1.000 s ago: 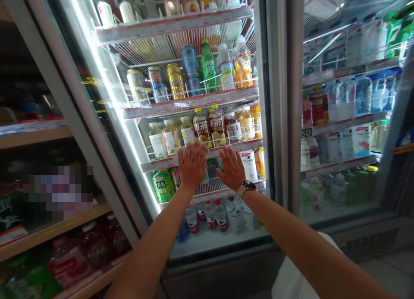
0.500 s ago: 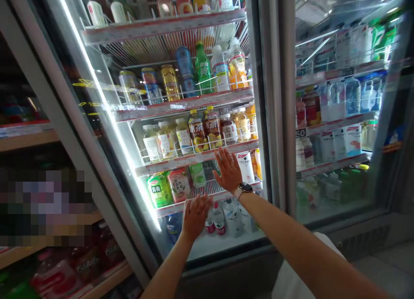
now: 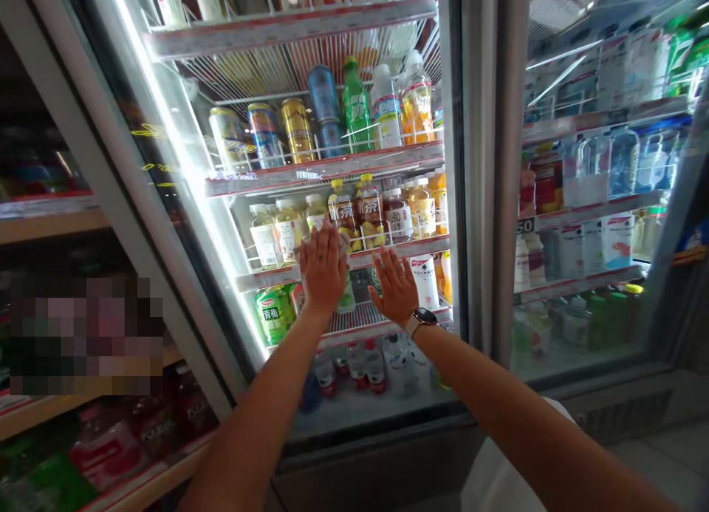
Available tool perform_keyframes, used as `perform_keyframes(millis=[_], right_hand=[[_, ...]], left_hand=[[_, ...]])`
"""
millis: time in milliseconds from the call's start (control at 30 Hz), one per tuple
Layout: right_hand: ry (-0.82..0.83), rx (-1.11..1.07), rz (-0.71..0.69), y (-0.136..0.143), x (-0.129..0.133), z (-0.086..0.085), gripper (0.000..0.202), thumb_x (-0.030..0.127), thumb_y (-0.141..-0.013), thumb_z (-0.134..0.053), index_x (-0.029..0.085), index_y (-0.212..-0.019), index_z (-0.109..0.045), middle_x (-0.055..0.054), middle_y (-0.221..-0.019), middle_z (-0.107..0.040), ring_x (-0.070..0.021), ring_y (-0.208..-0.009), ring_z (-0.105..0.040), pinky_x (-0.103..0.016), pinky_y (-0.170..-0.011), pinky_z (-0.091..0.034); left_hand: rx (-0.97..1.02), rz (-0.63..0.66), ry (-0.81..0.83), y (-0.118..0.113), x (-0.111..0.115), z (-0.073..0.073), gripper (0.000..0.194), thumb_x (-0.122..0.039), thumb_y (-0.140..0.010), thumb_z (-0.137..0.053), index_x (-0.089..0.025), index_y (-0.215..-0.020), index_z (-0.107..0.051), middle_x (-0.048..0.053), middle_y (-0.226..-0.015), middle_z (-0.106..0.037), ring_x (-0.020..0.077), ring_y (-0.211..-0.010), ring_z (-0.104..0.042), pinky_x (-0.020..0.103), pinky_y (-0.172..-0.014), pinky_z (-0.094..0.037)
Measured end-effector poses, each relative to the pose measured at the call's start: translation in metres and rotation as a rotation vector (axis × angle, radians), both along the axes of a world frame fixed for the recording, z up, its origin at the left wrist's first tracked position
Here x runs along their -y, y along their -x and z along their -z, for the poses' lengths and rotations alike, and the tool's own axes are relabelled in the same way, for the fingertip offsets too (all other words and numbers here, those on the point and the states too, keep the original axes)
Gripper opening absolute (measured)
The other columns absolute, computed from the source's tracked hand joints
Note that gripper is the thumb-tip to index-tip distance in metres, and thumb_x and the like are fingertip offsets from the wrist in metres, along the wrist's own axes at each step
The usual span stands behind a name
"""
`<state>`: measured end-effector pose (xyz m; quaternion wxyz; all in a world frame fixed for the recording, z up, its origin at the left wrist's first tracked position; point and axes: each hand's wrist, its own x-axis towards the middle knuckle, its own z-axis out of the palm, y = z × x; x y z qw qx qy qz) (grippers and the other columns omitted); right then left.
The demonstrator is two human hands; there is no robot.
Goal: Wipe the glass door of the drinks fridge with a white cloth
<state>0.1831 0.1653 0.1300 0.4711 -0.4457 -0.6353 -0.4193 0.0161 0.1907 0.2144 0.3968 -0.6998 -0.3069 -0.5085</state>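
Note:
My left hand [image 3: 323, 268] lies flat against the glass door [image 3: 310, 416] of a lit drinks cooler, fingers pointing up. Pale edges of what looks like a cloth [image 3: 344, 243] show beside its fingers; most of it is hidden under the hand. To the right and slightly lower, my right hand [image 3: 395, 284] has its fingers spread with its palm toward the glass and nothing in it. A watch [image 3: 425, 316] is on the right wrist. Behind the glass, bottled teas [image 3: 370, 215] stand on a shelf at the height of my fingertips.
Cans [image 3: 298, 131] and a green bottle [image 3: 356, 106] fill the shelf above. Small bottles [image 3: 375, 371] stand at the cooler's bottom. A metal door frame [image 3: 481, 202] separates a second cooler on the right. Wooden shelves [image 3: 55, 220] with drinks are at the left.
My left hand has moved up and slightly left across the glass, from the lower shelf to the tea bottles' level. My right hand stays nearly in place. The view has shifted slightly.

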Motion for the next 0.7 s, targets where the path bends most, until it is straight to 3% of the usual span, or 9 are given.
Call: perform_keyframes(millis=[267, 367, 433, 500, 567, 633, 700], right_hand=[[-0.013, -0.001, 0.000, 0.000, 0.001, 0.000, 0.068, 0.032, -0.099, -0.038, 0.012, -0.157, -0.010, -0.015, -0.160, -0.024, -0.0267, -0.150, -0.016, -0.050, -0.120, -0.020], [-0.028, 0.004, -0.005, 0.001, 0.001, 0.000, 0.069, 0.031, -0.098, -0.039, 0.012, -0.157, -0.008, -0.015, -0.160, -0.025, -0.0263, -0.150, -0.016, -0.051, -0.120, -0.019], [-0.026, 0.001, -0.007, 0.001, 0.001, 0.000, 0.070, 0.031, -0.098, -0.039, 0.013, -0.157, -0.006, -0.015, -0.160, -0.024, -0.0263, -0.150, -0.017, -0.051, -0.120, -0.019], [-0.021, 0.000, -0.006, 0.001, 0.000, 0.000, 0.070, 0.030, -0.098, -0.039, 0.014, -0.157, -0.005, -0.014, -0.161, -0.022, -0.0264, -0.150, -0.017, -0.051, -0.120, -0.020], [-0.018, -0.001, -0.002, 0.001, 0.000, 0.000, 0.069, 0.028, -0.098, -0.037, 0.014, -0.157, -0.005, -0.014, -0.161, -0.023, -0.0263, -0.150, -0.017, -0.051, -0.120, -0.020], [-0.017, -0.004, 0.001, 0.002, -0.001, 0.001, 0.067, 0.026, -0.099, -0.035, 0.013, -0.157, -0.006, -0.014, -0.160, -0.024, -0.0257, -0.150, -0.018, -0.050, -0.120, -0.020], [-0.011, -0.005, 0.002, 0.001, -0.002, 0.001, 0.066, 0.027, -0.099, -0.034, 0.013, -0.157, -0.007, -0.014, -0.160, -0.026, -0.0255, -0.149, -0.019, -0.050, -0.120, -0.020]], left_hand=[[-0.342, -0.082, 0.069, 0.013, 0.010, 0.127, 0.058, -0.026, -0.097, -0.042, -0.018, -0.153, -0.028, 0.011, -0.146, -0.050, 0.0221, -0.143, -0.036, 0.042, -0.120, -0.019], [-0.424, -0.109, 0.058, 0.026, 0.012, 0.163, 0.053, -0.024, -0.096, -0.041, -0.021, -0.149, -0.038, 0.008, -0.145, -0.051, 0.0209, -0.141, -0.040, 0.041, -0.118, -0.024], [-0.494, -0.107, 0.041, 0.036, 0.013, 0.177, 0.050, -0.023, -0.096, -0.042, -0.022, -0.146, -0.043, 0.006, -0.146, -0.050, 0.0194, -0.140, -0.041, 0.039, -0.117, -0.026], [-0.576, -0.073, 0.013, 0.045, 0.012, 0.176, 0.050, -0.021, -0.096, -0.041, -0.024, -0.146, -0.044, 0.004, -0.147, -0.049, 0.0175, -0.140, -0.040, 0.037, -0.117, -0.028], [-0.601, -0.039, -0.023, 0.048, 0.010, 0.154, 0.054, -0.017, -0.095, -0.041, -0.024, -0.148, -0.039, 0.004, -0.148, -0.048, 0.0167, -0.142, -0.037, 0.037, -0.118, -0.026], [-0.495, -0.033, -0.043, 0.043, 0.006, 0.111, 0.059, -0.016, -0.094, -0.043, -0.022, -0.152, -0.030, 0.007, -0.149, -0.046, 0.0186, -0.145, -0.031, 0.040, -0.120, -0.022], [-0.291, -0.032, -0.030, 0.028, 0.002, 0.055, 0.063, -0.021, -0.095, -0.043, -0.017, -0.155, -0.022, 0.012, -0.152, -0.041, 0.0223, -0.148, -0.025, 0.044, -0.121, -0.019]])
